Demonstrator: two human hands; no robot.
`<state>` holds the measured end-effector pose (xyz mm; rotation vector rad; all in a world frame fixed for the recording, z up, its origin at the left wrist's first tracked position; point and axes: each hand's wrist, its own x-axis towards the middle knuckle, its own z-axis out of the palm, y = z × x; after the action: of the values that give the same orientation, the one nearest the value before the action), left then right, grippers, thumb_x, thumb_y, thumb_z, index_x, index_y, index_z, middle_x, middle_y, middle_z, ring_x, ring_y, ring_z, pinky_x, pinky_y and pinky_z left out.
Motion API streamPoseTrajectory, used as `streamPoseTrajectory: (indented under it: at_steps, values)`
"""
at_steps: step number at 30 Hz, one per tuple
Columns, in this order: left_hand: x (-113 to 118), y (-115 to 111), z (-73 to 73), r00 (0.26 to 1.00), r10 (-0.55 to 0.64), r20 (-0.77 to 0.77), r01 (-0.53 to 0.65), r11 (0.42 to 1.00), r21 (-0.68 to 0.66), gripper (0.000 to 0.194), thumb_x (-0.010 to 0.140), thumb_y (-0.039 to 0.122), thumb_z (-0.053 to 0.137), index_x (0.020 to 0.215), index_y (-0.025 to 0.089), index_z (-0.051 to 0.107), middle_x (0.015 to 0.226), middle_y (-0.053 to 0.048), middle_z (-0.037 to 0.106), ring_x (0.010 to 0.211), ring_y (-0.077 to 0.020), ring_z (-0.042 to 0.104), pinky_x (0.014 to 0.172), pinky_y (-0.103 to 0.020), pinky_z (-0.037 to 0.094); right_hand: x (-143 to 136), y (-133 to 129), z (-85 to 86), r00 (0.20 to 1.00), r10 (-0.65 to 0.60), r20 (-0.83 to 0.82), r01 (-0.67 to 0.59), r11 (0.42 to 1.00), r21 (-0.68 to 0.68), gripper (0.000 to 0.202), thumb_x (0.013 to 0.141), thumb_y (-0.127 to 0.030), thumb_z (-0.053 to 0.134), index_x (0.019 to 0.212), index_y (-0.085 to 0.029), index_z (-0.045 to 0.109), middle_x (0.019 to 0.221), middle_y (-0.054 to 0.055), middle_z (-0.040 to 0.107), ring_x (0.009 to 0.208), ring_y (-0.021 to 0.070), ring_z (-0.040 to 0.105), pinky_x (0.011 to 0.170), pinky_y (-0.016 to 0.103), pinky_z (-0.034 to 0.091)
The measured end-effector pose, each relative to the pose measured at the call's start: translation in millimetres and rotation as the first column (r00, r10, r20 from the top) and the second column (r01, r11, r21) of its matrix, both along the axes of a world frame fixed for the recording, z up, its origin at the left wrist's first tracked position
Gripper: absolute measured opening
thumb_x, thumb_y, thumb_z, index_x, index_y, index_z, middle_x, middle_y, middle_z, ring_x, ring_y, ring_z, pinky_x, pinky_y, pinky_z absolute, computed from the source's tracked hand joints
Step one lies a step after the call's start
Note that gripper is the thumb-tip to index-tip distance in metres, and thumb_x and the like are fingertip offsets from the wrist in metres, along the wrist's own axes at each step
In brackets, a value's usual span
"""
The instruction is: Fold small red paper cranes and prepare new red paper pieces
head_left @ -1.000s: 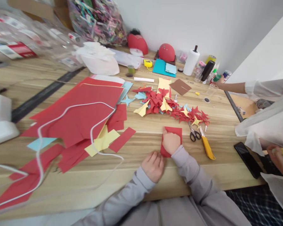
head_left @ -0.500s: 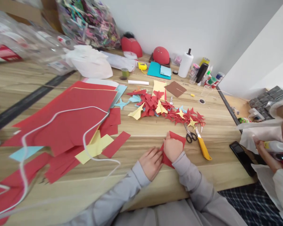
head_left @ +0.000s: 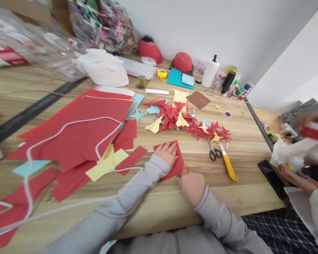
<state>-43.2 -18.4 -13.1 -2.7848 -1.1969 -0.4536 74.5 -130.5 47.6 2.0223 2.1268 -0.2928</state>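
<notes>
A piece of red paper [head_left: 178, 164] lies flat on the wooden table [head_left: 153, 194] in front of me. My left hand [head_left: 166, 154] rests on its upper left part, palm down and fingers stretched out. At the paper's right corner is my right hand [head_left: 192, 186], closed, with the index finger and thumb at the edge and the other fingers curled under. Just left of the paper is a narrow red strip [head_left: 132, 160]. Beyond it lies a pile of folded red paper stars [head_left: 171, 118], with a yellow star [head_left: 216, 138] among them.
Black scissors [head_left: 215, 153] and a yellow-handled knife [head_left: 229, 167] lie to the right, beside a phone [head_left: 271, 178]. Large red sheets [head_left: 95, 120] and a white cord [head_left: 69, 204] spread leftward; the cord crosses near my left sleeve. Another person's hand [head_left: 291, 176] holds a white bottle.
The red paper and my left hand have moved left. My right hand has come off the paper's middle down to its right corner. The other person's raised hand now holds something red and white.
</notes>
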Motion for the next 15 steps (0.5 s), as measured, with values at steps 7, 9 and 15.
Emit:
streamPoseTrajectory:
  at_steps: [7, 9, 15]
  values:
    - [24.4, -23.9, 11.6, 0.994, 0.102, -0.047, -0.108, 0.982, -0.153, 0.039, 0.086, 0.026, 0.043, 0.119, 0.011, 0.057, 0.131, -0.015, 0.051, 0.120, -0.0355, 0.044, 0.090, -0.049, 0.042, 2.3, 0.5, -0.7, 0.996, 0.068, 0.054, -0.069, 0.998, 0.015, 0.041, 0.092, -0.020, 0.032, 0.126, -0.002, 0.046, 0.070, 0.018, 0.069, 0.062, 0.0223, 0.069, 0.051, 0.028, 0.049]
    - [26.6, -24.9, 13.6, 0.991, 0.124, -0.050, -0.131, 0.977, -0.168, 0.040, 0.085, 0.026, 0.044, 0.120, 0.010, 0.055, 0.132, -0.015, 0.049, 0.121, -0.0362, 0.042, 0.092, -0.049, 0.040, 3.1, 1.7, -0.4, 0.995, 0.083, 0.062, -0.083, 0.997, -0.006, 0.040, 0.092, -0.018, 0.031, 0.125, -0.002, 0.047, 0.070, 0.018, 0.068, 0.062, 0.0219, 0.069, 0.050, 0.027, 0.048]
    - [32.0, -24.7, 14.7, 0.985, 0.147, -0.089, -0.163, 0.966, -0.202, 0.045, 0.087, 0.026, 0.039, 0.124, 0.006, 0.051, 0.135, -0.015, 0.046, 0.122, -0.0367, 0.040, 0.096, -0.049, 0.036, 3.7, 1.5, 0.6, 0.992, 0.094, 0.087, -0.091, 0.995, -0.039, 0.040, 0.090, -0.010, 0.029, 0.124, -0.005, 0.049, 0.070, 0.017, 0.069, 0.063, 0.0226, 0.069, 0.049, 0.028, 0.048]
